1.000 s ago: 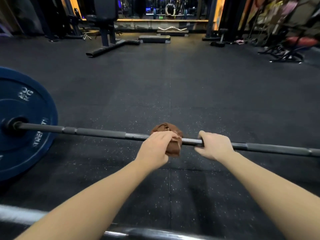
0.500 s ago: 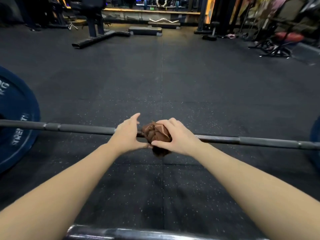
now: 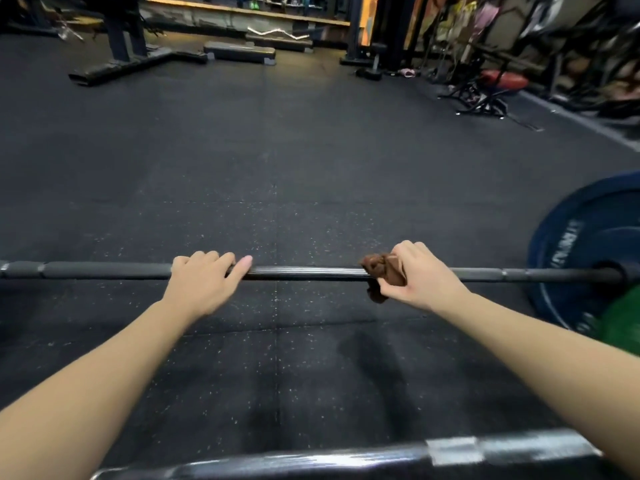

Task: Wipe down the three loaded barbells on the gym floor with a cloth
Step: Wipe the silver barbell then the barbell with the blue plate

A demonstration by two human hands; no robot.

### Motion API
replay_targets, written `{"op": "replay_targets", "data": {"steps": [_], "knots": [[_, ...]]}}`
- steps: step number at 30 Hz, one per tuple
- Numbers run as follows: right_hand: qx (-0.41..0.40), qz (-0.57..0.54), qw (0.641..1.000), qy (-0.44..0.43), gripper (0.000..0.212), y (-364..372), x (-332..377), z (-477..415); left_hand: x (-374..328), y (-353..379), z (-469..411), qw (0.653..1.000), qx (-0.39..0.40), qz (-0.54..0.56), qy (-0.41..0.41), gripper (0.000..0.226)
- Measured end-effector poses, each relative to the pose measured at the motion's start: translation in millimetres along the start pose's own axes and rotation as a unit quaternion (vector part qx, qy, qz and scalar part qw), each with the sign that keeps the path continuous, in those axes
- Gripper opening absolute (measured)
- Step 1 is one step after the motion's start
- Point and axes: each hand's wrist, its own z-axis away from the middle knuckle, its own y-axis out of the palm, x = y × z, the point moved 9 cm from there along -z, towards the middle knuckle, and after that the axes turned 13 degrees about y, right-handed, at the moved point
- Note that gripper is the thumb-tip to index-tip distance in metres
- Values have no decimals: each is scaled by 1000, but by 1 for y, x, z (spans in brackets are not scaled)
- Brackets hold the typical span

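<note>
Head view, one loaded barbell during wiping. The bar lies on the dark rubber floor, its long axis running level from the left edge of the frame to the right, across the lower middle; the right hand has its grip closed round a bunched brown cloth, holding it against the bar right of centre, with a fold hanging below the shaft; the left hand rests on the bar left of centre, fingers bent over the top and one finger stretched along it, its grip holding only the bar; a bare stretch of shaft separates the two hands. A blue plate sits on the bar's end at the right edge; part of a green plate shows nearer the camera, blurred. From the cloth, the length of shaft toward the blue plate lies to the right along the same axis, and the right hand is the nearer; the coming stroke is probably a slide along that line, not across it. A second bar crosses the bottom of the frame, blurred.
</note>
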Motion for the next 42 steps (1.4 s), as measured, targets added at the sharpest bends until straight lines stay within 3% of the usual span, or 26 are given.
{"op": "replay_targets", "data": {"steps": [5, 8, 11, 14, 16, 19, 21, 24, 26, 29, 31, 33, 35, 39, 42], "knots": [[-15, 24, 999, 41, 39, -24, -68, 20, -9, -4, -4, 997, 20, 38, -62, 63], [-72, 32, 993, 86, 40, -33, -95, 26, -54, -7, -19, 999, -2, 33, 10, 48], [-134, 60, 977, 152, 46, -50, -127, 38, -124, -19, -37, 992, 0, 30, 126, 51], [-198, -44, 934, 294, 48, -69, -175, 59, -175, -33, -60, 985, 14, 49, 166, 49], [-248, -189, 860, 403, 48, -74, -210, 81, -199, -39, -76, 984, 6, 63, 167, 54], [-321, -424, 657, 535, 52, -57, -251, 113, -227, -36, -100, 982, 26, 114, 146, 59], [-340, -505, 532, 588, 62, -37, -268, 126, -252, -30, -112, 980, 46, 126, 150, 59], [-358, -566, 406, 622, 70, -15, -290, 143, -285, -18, -120, 973, 73, 159, 150, 55], [-387, -584, 326, 635, 72, -5, -309, 158, -295, -9, -120, 981, 72, 121, 136, 52], [-404, -695, 218, 553, 58, 11, -342, 155, -295, -11, -117, 991, 25, 65, 116, 51], [-363, -778, 202, 471, 45, 19, -356, 134, -293, -7, -119, 990, 43, 73, 113, 50], [-337, -810, 224, 424, 28, 14, -358, 114, -291, -4, -122, 989, 57, 79, 112, 51], [-329, -821, 223, 411, 19, 14, -358, 102, -290, -3, -124, 988, 64, 90, 106, 51], [-327, -837, 216, 383, 33, 12, -370, 94, -288, 1, -126, 986, 81, 108, 101, 51], [-294, -856, 218, 367, 29, 10, -371, 92, -289, -1, -127, 987, 69, 104, 103, 51]]}}
